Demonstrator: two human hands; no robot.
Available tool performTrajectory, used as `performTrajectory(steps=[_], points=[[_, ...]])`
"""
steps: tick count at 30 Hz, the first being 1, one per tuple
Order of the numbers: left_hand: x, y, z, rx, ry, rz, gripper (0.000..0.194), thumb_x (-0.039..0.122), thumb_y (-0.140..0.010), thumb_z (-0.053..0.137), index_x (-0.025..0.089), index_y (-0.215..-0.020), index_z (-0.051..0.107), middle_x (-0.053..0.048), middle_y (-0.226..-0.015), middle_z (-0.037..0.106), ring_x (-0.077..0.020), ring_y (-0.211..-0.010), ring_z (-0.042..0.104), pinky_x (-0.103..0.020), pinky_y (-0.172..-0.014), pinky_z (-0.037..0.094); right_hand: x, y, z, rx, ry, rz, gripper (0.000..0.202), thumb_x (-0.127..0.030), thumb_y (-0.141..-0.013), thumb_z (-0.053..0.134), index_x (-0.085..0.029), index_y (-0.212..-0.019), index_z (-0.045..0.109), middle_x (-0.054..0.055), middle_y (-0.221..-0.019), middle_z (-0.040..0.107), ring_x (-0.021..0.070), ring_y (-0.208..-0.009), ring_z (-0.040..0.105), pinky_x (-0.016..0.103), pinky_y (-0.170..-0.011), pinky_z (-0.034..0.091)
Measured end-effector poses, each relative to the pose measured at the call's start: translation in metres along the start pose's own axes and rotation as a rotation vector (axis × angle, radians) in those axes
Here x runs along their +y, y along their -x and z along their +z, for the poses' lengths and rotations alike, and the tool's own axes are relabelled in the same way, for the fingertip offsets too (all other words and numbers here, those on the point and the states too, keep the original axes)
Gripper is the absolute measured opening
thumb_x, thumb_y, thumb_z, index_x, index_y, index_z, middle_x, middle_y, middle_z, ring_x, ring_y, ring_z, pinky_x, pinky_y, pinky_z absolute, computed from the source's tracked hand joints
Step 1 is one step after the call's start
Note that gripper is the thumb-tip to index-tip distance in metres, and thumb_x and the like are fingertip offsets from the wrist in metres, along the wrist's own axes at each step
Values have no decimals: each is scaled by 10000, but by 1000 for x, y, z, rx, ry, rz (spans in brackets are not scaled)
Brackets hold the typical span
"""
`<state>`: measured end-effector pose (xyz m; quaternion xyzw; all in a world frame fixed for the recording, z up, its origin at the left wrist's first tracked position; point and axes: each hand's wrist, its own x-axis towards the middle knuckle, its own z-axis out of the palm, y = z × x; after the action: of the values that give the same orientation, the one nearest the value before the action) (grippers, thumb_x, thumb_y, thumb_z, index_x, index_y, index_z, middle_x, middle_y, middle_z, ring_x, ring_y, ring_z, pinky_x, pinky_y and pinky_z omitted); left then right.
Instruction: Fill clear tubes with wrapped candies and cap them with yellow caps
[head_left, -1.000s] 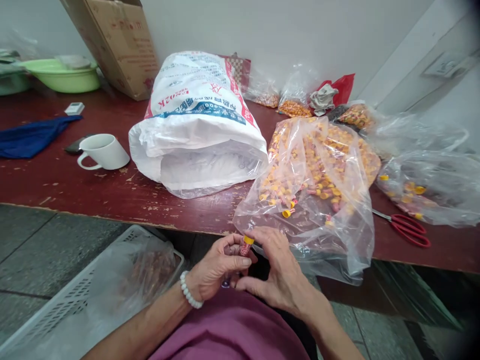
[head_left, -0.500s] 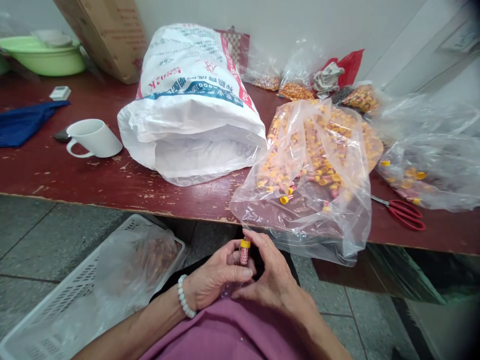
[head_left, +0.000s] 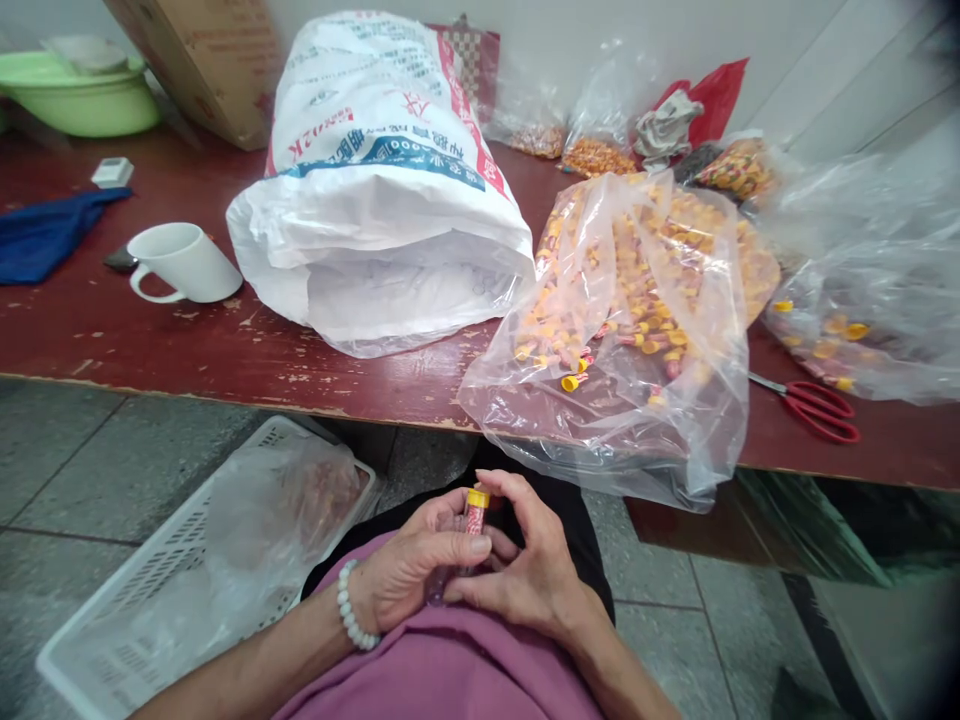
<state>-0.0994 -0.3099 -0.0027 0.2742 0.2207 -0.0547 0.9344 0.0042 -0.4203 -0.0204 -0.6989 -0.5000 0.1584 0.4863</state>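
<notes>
Low over my lap, my left hand (head_left: pixel 420 555) grips a small clear tube (head_left: pixel 475 518) with a yellow cap and red-and-white contents. The tube stands roughly upright between the thumb and fingers. My right hand (head_left: pixel 529 565) curls around the other side, its index fingertip at the cap and its thumb lower down. Below the hands another bit of clear plastic (head_left: pixel 436 588) shows; its shape is mostly hidden. On the table ahead, a large clear bag (head_left: pixel 630 420) lies with its mouth toward me, holding many similar yellow-capped tubes (head_left: pixel 652 320).
A white woven sack (head_left: pixel 390 200) opens toward me on the red table (head_left: pixel 315 385). White mug (head_left: pixel 187 265) and blue cloth (head_left: pixel 52 235) are left; red-handled scissors (head_left: pixel 817 408) and another clear bag (head_left: pixel 885 345) right. A white plastic basket (head_left: pixel 135 590) with bags stands below left.
Both hands and the tube have shifted slightly down and left in view. My right fingers have closed in nearer the tube. The table scene sits slightly higher as the view tilted.
</notes>
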Motion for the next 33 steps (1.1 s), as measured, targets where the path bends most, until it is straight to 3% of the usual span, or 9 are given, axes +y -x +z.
performTrajectory(steps=[4,7,9,11,14,18,23,28,33], points=[[3,-6,0,92,-63,32,361,168,-715,688,161,-1047,547,-24,-825,560,-100,-674,534,-214,-598,388,-2,-7,-14,-78,39,-79,950,-455,-538,835,-231,-1328,356,118,-1254,463,247,-1107,524,370,-909,492],[3,-11,1,160,-267,125,262,204,-719,678,162,-945,553,21,-760,502,-73,-616,466,-218,-596,372,8,-24,-44,28,151,-88,705,-498,-641,763,-233,-1228,478,121,-1323,385,264,-1199,449,386,-950,461],[3,-12,4,152,-506,177,177,205,-715,667,153,-834,547,40,-696,454,-69,-607,416,-219,-598,348,25,-42,-68,180,306,-46,381,-375,-822,619,-228,-1161,526,105,-1229,479,228,-1144,489,373,-924,465],[2,-11,6,94,-743,167,126,181,-714,646,147,-774,542,40,-691,451,-76,-638,393,-223,-616,333,48,-63,-88,235,524,-9,251,-209,-885,481,-196,-1127,550,107,-1128,560,209,-1058,532,362,-895,464],[3,-9,6,55,-893,82,263,166,-728,610,170,-981,538,35,-746,504,-89,-681,413,-234,-655,347,82,-92,-104,117,695,-7,310,-48,-789,464,-173,-1028,617,113,-1095,621,235,-1010,542,399,-917,418],[2,-7,0,71,-768,43,564,177,-727,622,210,-1214,340,42,-778,537,-91,-698,465,-247,-692,380,102,-110,-109,65,650,3,244,-57,-752,489,-176,-891,650,111,-932,655,251,-902,554,433,-879,408],[0,-7,-7,38,-659,21,554,175,-724,654,207,-1172,329,32,-782,547,-93,-719,483,-251,-704,379,68,-91,-101,216,475,74,267,-224,-855,486,-171,-1116,501,100,-982,610,208,-838,589,401,-785,485],[-2,-8,-6,13,-554,26,558,222,-724,690,211,-1166,350,40,-772,529,-84,-684,474,-230,-648,348,-1,-43,-57,85,-286,196,207,-291,-862,563,-230,-1037,469,19,-911,638,142,-752,643,312,-721,524],[2,-11,-3,61,-681,206,617,205,-689,731,204,-1220,419,-29,-1020,539,-143,-888,507,-251,-749,383,-19,-18,-22,13,-61,169,75,-227,-812,594,-233,-887,591,7,-877,631,159,-824,599,321,-752,487]])
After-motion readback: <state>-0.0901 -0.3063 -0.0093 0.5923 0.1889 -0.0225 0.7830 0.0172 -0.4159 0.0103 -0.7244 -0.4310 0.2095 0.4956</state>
